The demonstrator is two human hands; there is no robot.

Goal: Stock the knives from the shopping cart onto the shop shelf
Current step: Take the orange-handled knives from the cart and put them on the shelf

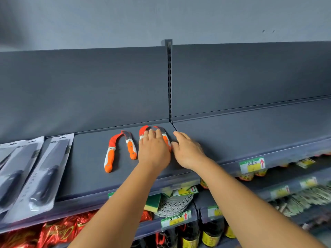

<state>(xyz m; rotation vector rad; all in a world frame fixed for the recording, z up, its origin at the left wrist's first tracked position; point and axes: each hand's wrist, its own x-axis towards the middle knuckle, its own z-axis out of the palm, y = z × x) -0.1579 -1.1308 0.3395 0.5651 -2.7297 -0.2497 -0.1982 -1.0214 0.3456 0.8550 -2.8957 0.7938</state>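
Note:
Two orange-handled curved knives lie on the grey top shelf [89,167]: one with a red blade cover [111,153] and one with a bare blade [130,145]. A second pair [143,130] sits just to their right, mostly hidden under my left hand [154,149], which lies flat on it with fingers together. Its orange handle [168,142] shows between my hands. My right hand [188,151] rests beside that pair, fingers spread, thumb touching the handle. The shopping cart is out of view.
Several large knives in clear blister packs [41,176] lie at the shelf's left end. The shelf section [250,133] right of the slotted upright [169,83] is bare. Lower shelves hold sponges, bottles, jars and red packets behind price tags [252,164].

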